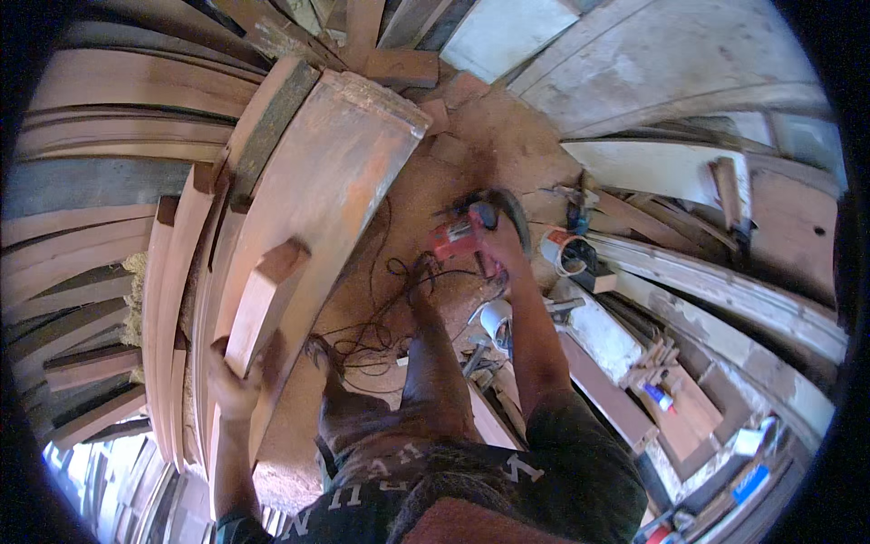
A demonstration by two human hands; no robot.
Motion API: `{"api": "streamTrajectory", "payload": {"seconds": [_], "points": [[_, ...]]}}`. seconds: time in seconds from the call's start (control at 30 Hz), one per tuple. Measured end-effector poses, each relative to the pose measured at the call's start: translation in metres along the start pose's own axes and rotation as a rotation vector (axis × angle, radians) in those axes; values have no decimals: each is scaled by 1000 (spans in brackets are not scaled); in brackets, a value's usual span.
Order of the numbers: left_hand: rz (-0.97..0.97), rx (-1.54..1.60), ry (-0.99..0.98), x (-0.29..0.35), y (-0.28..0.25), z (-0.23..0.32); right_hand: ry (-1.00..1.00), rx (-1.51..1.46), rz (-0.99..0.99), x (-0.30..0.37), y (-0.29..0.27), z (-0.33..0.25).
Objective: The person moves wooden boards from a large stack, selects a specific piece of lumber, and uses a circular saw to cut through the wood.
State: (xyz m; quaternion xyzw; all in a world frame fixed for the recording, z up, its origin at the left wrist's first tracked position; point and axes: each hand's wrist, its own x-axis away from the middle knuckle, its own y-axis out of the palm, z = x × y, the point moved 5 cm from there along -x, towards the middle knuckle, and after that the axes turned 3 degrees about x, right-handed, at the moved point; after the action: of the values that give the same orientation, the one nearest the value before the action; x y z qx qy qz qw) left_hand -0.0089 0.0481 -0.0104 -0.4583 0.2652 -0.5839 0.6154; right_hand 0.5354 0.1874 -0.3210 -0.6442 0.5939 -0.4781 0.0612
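Note:
My left hand (237, 388) is closed around the near end of a short, squared wooden block (263, 295). The block lies lengthwise on a long, wide plank (349, 168) that runs away from me on the left. Out to the right, my right hand (504, 249) grips a red handheld power tool (460, 238) with black parts, held above the dusty floor. Blur hides the tool's exact kind. Beside it shows a dark round shape (515, 218), partly covered by my hand and the tool.
A black cord (372, 335) lies looped on the floor near my feet. White buckets (564, 251) stand right of the tool. Timber (118, 136) is stacked along the left. Boards (725, 281) and a low bench (671, 408) with a blue-white tube (659, 396) fill the right.

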Motion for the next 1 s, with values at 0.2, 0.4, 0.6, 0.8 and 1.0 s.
{"api": "streamTrajectory", "payload": {"seconds": [0.2,0.4,0.6,0.8,1.0], "points": [[62,-329,27,11,2,-37,-10,305,-28,-200,24,77],[45,-494,33,57,-7,-92,-64,462,-72,-285,49,157],[6,-82,-497,87,-18,-112,-42,706,-32,-316,135,205],[-355,-388,-305,78,-23,-94,-105,697,32,-288,209,183],[-81,-223,-399,43,-6,-73,-217,637,-61,-252,248,137]]}}
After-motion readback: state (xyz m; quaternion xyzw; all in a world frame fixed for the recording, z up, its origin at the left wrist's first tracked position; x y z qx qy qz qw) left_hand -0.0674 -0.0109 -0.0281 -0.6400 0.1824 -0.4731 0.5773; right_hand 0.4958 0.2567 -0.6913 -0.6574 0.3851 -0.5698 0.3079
